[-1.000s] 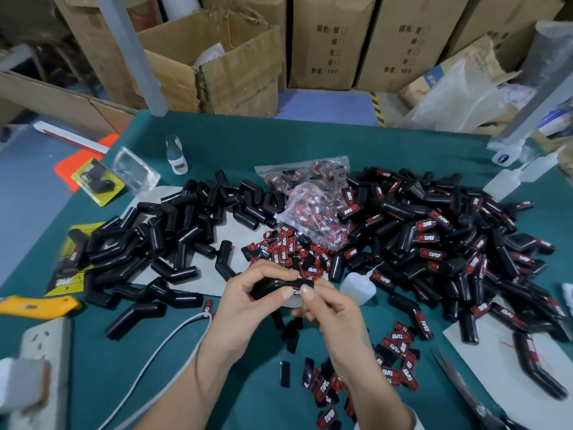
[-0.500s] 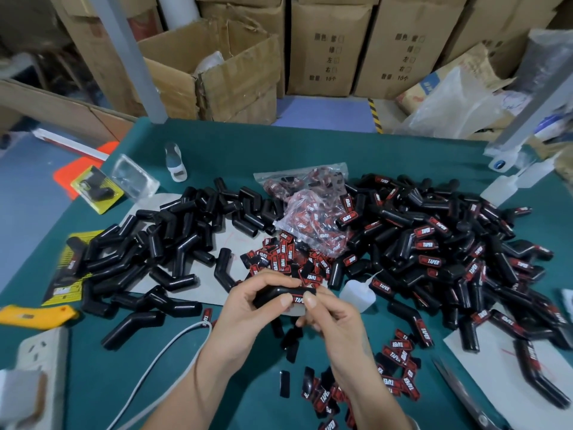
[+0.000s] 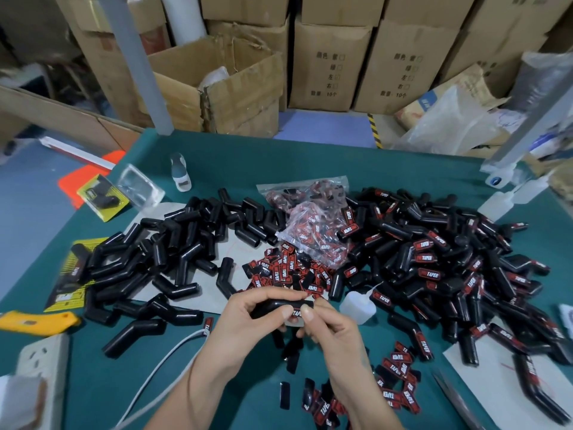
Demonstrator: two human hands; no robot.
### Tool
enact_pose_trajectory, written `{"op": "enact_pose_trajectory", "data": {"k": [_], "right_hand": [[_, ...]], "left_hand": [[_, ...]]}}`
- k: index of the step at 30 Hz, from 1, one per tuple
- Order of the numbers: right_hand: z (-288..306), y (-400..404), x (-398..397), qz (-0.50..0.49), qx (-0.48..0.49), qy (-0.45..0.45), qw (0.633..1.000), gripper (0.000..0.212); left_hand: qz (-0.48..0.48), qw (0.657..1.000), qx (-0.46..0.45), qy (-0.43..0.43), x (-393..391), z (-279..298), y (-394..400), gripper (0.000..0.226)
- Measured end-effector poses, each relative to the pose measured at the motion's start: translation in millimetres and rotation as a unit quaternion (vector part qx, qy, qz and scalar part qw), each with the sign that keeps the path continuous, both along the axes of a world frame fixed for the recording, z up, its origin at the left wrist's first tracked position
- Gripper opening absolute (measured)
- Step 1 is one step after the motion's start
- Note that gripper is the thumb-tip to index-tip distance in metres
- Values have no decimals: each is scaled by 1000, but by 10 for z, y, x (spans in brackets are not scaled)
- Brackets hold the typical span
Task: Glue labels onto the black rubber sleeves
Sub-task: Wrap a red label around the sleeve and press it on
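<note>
A wide table covered in dark green cloth (image 3: 310, 169) fills the room in front of stacked brown cardboard boxes (image 3: 328, 63) along the far wall. On its right side lies a big heap of bent black rubber sleeves with red and black labels (image 3: 434, 259) already on them, and to the left a smaller heap of plain black rubber sleeves (image 3: 173, 252) spreads over a pale sheet. Between the two heaps sit clear plastic bags of red and black labels (image 3: 313, 225), with a loose scatter of the same labels (image 3: 285, 271) just near of them and another scatter of labels (image 3: 397, 377) at the near right. A small white squeeze bottle with a thin nozzle (image 3: 356, 305) stands just right of the hands. A yellow utility knife (image 3: 34, 321) lies at the left edge, near a white power strip (image 3: 40, 370). At the near centre the two hands meet: the left hand (image 3: 248, 318) grips one black rubber sleeve (image 3: 279, 306) in curled fingers above the table, and the right hand (image 3: 328, 330) pinches that sleeve's right end, its thumb pressing a red and black label (image 3: 297, 314) against it.
</note>
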State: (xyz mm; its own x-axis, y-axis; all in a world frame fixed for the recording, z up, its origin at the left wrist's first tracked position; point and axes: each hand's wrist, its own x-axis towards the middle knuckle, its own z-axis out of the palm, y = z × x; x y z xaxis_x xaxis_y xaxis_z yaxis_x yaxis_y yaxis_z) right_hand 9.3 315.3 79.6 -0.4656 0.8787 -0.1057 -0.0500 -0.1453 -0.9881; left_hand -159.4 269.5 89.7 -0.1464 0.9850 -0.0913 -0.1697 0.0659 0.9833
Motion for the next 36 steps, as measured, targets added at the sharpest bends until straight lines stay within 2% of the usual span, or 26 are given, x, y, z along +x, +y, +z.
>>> {"op": "enact_pose_trajectory", "data": {"k": [9,13,16,19,26,29,36], "right_hand": [[-2,9,1,3,-13,13,1000,31],[1,22,30,-6,-32,23,999,32],[-34,26,35,-18,-60,23,998,41],[-33,27,43,-23,-77,30,996,37],[-63,25,82,-12,-83,-19,996,52],[-54,28,85,-10,-85,-49,995,53],[-25,-16,28,-3,-108,-26,994,60]], "left_hand": [[-16,1000,9,15,-21,-41,-4,26],[19,981,115,158,21,-88,14,27],[54,959,178,215,57,-135,25,16],[58,936,234,256,69,-153,16,13],[76,949,199,234,48,-182,34,15],[67,957,177,220,61,-202,38,19],[84,959,168,211,93,-210,35,10]]}}
